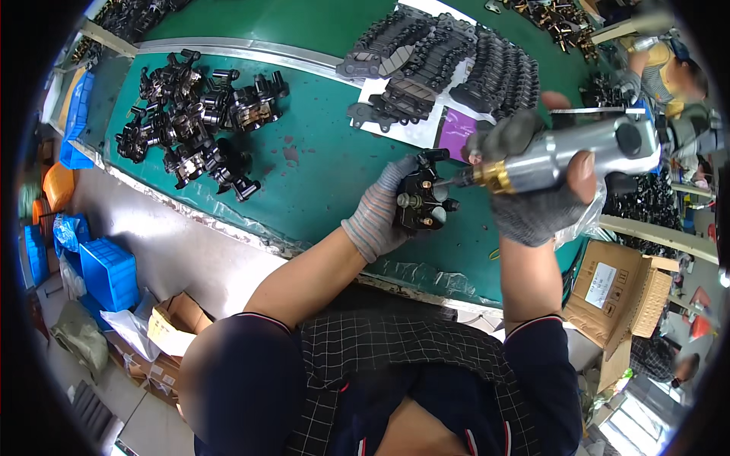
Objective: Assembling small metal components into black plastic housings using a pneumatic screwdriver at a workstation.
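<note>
My left hand (378,209), in a pale striped glove, is closed around a black brake caliper (423,204) with silver round faces and brass-coloured fittings. It holds the part just above the green bench top. In a dark grey glove, my right hand (536,213) grips a silver air screwdriver (597,156) with a brass-coloured collar. The driver lies nearly level, and its thin bit points left to the upper part of the caliper. Whether the bit is seated on a screw is too small to tell.
Several finished-looking black calipers (194,121) are heaped at the left of the green bench (304,178). Rows of dark metal plates (449,64) lie on white paper at the back, beside a purple card (456,131). An open carton (608,292) stands right; blue crates (109,267) stand lower left. Another person (661,76) sits far right.
</note>
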Action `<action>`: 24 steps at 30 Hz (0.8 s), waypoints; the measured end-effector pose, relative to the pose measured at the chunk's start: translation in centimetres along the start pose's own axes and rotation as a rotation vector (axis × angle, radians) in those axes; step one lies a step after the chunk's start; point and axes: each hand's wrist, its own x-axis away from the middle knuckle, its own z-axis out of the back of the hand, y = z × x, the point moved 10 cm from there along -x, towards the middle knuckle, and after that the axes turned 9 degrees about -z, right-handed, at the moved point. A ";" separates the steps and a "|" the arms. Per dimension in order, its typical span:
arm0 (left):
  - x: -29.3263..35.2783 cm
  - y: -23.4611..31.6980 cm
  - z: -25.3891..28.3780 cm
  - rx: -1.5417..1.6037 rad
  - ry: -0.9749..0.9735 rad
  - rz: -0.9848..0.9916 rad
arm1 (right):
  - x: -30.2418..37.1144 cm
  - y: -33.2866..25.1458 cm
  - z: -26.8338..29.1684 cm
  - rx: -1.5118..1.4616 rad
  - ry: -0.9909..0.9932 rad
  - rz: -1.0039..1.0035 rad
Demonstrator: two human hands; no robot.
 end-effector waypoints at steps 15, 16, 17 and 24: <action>2.7 -1.5 -1.7 -0.163 0.070 -0.007 | 4.0 0.9 -1.4 0.183 -0.050 0.107; 2.8 -1.6 -1.8 -0.170 0.068 -0.008 | 4.2 0.2 -1.4 0.183 -0.015 0.137; 2.8 -1.8 -1.8 -0.146 0.064 -0.008 | 4.5 -0.6 -1.5 0.184 0.021 0.167; 3.4 -2.6 -0.9 -0.135 0.194 0.006 | 8.1 -4.4 -4.4 0.115 -0.229 0.219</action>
